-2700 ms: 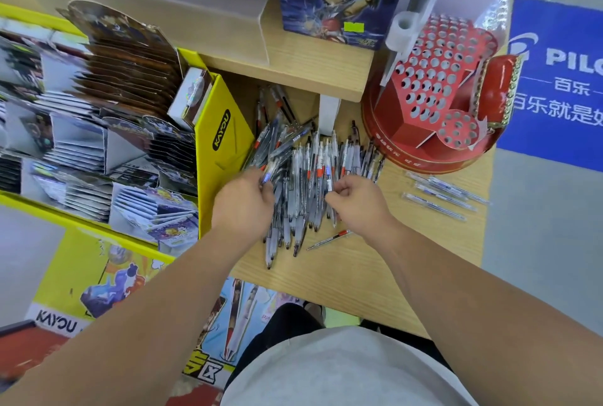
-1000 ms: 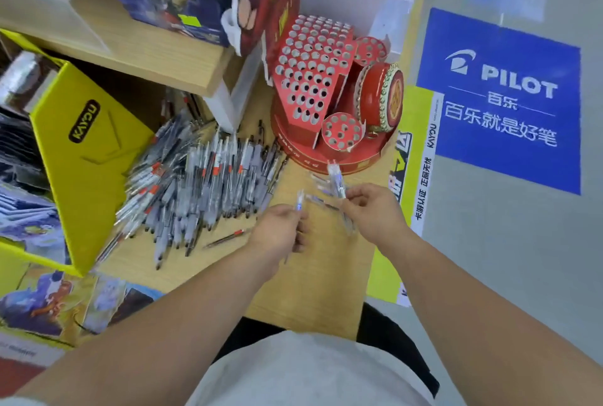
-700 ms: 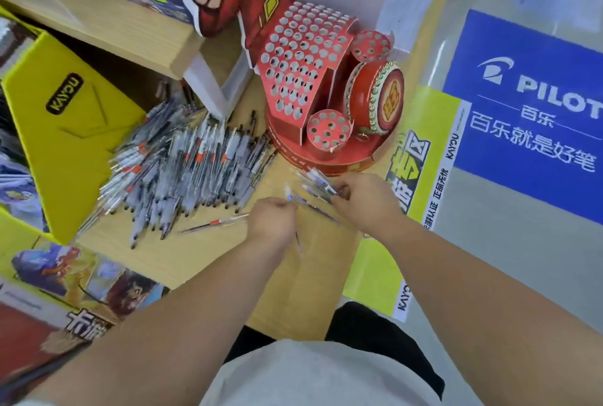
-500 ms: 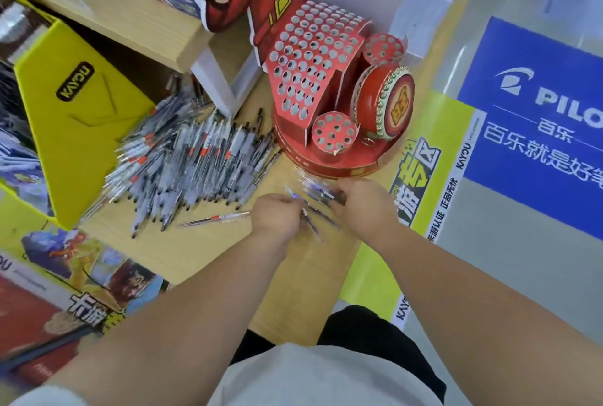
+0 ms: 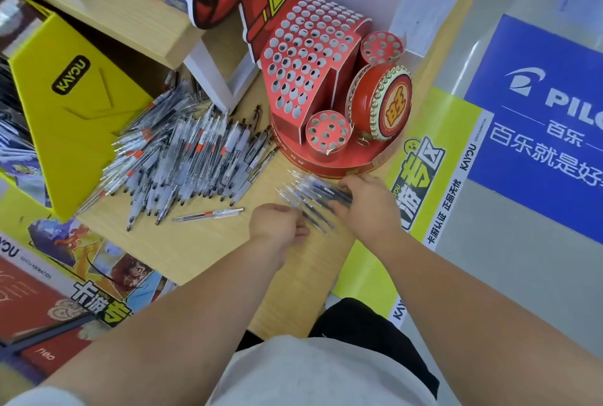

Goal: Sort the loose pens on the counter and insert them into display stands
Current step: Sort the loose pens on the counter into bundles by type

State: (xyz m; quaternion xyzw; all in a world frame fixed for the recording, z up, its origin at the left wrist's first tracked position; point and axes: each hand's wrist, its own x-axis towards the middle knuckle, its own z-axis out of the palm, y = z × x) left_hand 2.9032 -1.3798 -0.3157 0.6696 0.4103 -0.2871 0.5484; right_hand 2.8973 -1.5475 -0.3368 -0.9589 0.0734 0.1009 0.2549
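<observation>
Right hand (image 5: pixel 365 206) clasped around blurred blue pens (image 5: pixel 313 188), left hand (image 5: pixel 275 224) curled beside their tips, grip unclear.

The pale wood-grain bench (image 5: pixel 202 252) is smooth and matt, the heaped clear pens (image 5: pixel 182 157) are glossy plastic, the red hole-studded display stand (image 5: pixel 303 56) is matt printed card with a shinier drum face (image 5: pixel 394 105), and the yellow box (image 5: pixel 65 131) is smooth card.
</observation>
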